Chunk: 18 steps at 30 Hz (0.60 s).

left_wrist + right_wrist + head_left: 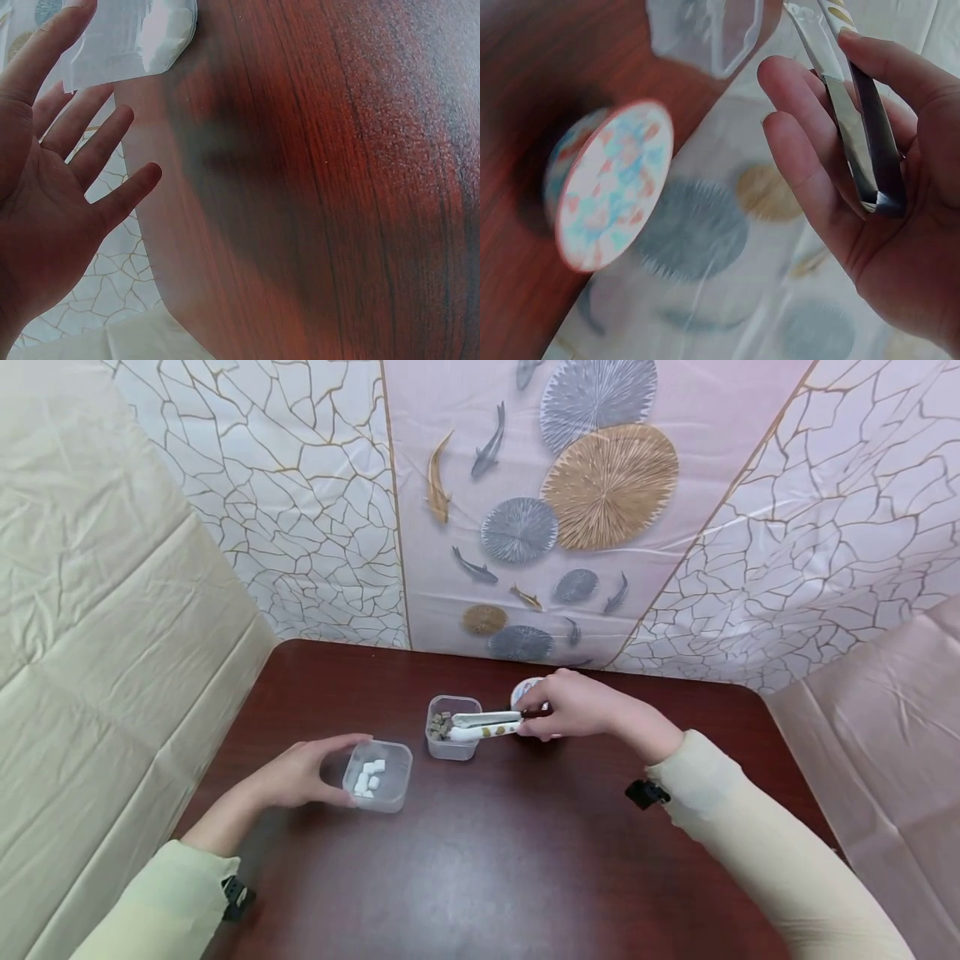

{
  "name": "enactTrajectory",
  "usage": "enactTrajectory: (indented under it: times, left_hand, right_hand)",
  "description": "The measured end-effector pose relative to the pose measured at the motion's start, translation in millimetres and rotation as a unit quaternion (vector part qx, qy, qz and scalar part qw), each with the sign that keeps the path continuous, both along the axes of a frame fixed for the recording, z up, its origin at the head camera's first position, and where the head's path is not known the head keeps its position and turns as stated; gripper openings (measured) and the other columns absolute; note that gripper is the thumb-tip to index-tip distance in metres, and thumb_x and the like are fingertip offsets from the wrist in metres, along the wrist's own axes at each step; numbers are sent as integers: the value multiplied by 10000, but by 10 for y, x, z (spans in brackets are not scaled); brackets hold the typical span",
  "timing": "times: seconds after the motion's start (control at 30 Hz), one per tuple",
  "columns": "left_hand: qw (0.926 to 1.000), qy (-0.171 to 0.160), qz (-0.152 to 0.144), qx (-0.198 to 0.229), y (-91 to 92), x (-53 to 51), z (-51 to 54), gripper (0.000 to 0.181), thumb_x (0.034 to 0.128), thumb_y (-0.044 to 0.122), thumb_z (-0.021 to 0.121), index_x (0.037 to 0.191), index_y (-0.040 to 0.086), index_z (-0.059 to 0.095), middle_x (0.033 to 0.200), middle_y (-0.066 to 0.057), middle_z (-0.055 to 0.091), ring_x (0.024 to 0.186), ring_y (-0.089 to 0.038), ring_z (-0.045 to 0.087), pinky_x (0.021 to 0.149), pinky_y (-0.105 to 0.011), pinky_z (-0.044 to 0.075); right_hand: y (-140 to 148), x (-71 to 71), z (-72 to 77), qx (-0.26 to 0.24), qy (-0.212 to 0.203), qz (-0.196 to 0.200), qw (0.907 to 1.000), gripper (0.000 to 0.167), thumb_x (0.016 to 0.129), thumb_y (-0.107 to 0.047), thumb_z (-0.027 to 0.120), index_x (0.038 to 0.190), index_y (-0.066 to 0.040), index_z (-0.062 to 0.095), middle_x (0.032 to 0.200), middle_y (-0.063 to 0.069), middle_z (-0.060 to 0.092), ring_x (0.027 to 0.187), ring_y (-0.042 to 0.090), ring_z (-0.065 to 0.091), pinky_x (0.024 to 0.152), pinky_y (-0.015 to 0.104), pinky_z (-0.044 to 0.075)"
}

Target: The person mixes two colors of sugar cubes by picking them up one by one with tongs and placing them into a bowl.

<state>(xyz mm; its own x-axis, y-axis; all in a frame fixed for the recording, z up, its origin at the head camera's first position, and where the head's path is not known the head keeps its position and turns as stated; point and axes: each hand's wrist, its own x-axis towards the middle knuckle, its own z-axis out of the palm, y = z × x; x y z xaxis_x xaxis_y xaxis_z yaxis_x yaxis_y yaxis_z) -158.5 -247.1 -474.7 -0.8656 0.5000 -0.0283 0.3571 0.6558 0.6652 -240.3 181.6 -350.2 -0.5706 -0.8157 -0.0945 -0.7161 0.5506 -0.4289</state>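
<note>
I have my left hand [303, 772] gripping the nearer clear tub [390, 803], left, with white cubes [363, 781] inside. My right hand [573, 703] pinches the tongs [491, 730], arms slightly apart, tips at brown cubes [437, 727] in the farther tub [452, 752], left of the patterned bowl [615, 187].

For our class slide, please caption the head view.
Left hand holds a clear tub of white cubes; right hand holds tongs at a second tub of brown pieces.
</note>
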Motion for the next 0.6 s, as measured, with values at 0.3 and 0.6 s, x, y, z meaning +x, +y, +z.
enactTrajectory:
  times: [0.3,0.6]
  left_hand:
    - [10000,-61,-4,5,13,-25,6,920,765,376,980,1543,127,559,1405,-140,678,1238,-321,640,1024,-584,517]
    - [9999,-50,36,-93,-6,-11,15,915,759,393,981,1536,139,568,1398,-119,689,1248,-322,647,1030,-568,513]
  right_hand:
    - [-558,75,-108,-30,529,297,9982,61,959,-230,755,995,-200,793,698,-149,560,621,33,455,593,267,384]
    - [-982,147,-220,542,1167,462,9906,53,944,-264,758,909,-225,750,653,-154,500,596,54,441,536,266,325]
